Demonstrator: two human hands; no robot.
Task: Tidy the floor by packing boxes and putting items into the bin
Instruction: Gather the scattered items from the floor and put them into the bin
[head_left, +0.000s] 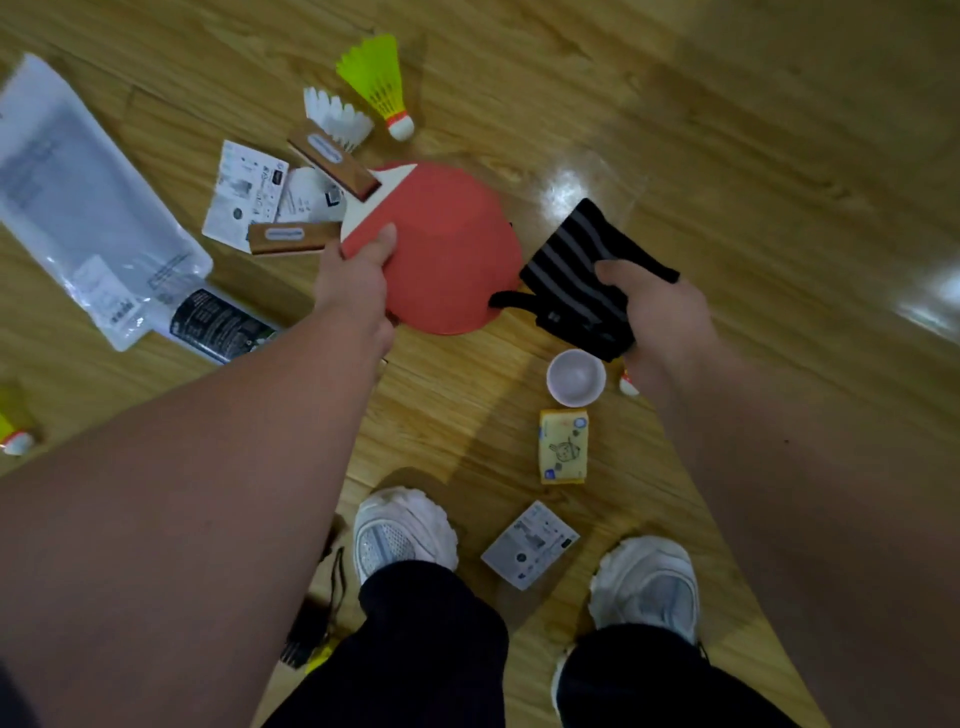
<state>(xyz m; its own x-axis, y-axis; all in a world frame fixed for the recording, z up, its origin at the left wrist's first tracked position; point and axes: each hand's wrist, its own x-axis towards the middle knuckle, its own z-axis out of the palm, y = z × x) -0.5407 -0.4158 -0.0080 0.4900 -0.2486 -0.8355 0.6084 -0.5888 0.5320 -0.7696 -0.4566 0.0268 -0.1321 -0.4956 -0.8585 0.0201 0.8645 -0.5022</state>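
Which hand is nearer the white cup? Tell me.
Right. The right hand, holding the black striped cloth, sits just up and right of the white cup in the picture. The left hand, gripping the red paddle, is farther off to its upper left.

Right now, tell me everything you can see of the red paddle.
The red paddle has a round, matte red face turned up at the camera, a pale wooden neck and a brown handle with an oval label pointing up-left. The left hand grips its left edge, thumb on the face. A second handle juts out by the thumb, so another paddle may lie beneath. Its lower right rim meets a strap of the striped cloth that the right hand holds.
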